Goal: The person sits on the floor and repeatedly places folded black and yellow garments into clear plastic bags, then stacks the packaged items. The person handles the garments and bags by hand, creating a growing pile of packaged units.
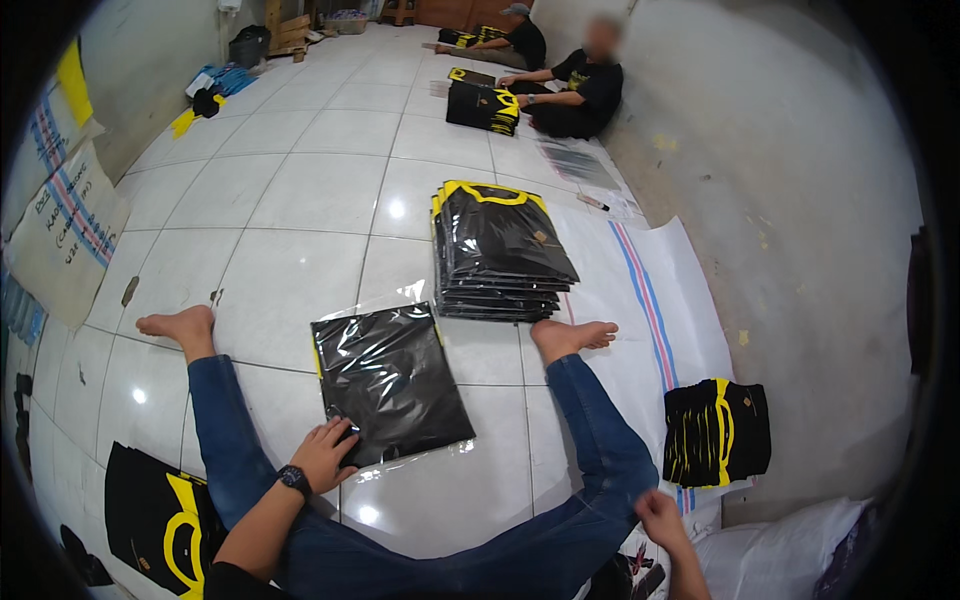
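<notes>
A folded black shirt in a clear plastic bag [394,382] lies on the tiles between my legs, with slim yellow trim at its sides. Flat on its lower left corner rests my left hand [326,454], fingers spread and a dark watch on the wrist. My right hand [661,517] is beside my right knee, its fingers curled in and nothing visible in them. Beyond the bagged shirt, near my right foot, rises a stack of bagged black shirts with yellow collars [506,240]. Unbagged folded shirts form a pile by my left thigh [154,517] and another to my right [716,435].
A white woven sheet with coloured stripes [600,300] runs along the right wall. A filled white sack [780,540] sits at lower right. A marked woven sack [67,225] stands at left. Two people sit along the far right wall, with a shirt stack [480,105] before the nearer one.
</notes>
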Motion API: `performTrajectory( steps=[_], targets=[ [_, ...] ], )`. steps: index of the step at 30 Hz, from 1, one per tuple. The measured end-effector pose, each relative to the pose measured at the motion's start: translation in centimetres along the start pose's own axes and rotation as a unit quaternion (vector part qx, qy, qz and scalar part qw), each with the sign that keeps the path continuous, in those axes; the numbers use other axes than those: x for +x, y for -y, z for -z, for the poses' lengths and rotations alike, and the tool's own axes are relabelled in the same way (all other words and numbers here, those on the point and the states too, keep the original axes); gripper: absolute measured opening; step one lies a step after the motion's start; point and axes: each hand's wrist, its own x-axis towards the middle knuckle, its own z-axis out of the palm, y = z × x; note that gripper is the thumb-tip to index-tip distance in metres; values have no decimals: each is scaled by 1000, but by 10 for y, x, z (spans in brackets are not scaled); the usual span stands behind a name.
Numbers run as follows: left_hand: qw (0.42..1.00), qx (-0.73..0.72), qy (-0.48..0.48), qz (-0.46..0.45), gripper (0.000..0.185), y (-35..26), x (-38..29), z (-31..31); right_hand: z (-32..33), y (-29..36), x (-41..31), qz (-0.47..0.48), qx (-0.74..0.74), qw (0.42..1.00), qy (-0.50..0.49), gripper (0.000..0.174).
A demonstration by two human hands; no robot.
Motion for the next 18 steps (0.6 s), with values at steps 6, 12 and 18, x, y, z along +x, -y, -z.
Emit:
performTrajectory(
  steps=[6,12,18],
  targets=[
    [985,66,82,-134,33,-5,-11,-1,18,9,-49,105,-447,868,-190,35],
    [953,165,108,-232,27,-7,-17,-11,-129,117,99,489,-202,842,-102,37],
    [957,174,69,-222,21,-8,-20,-27,-212,170,178,696,-333,632,-77,31]
  ],
)
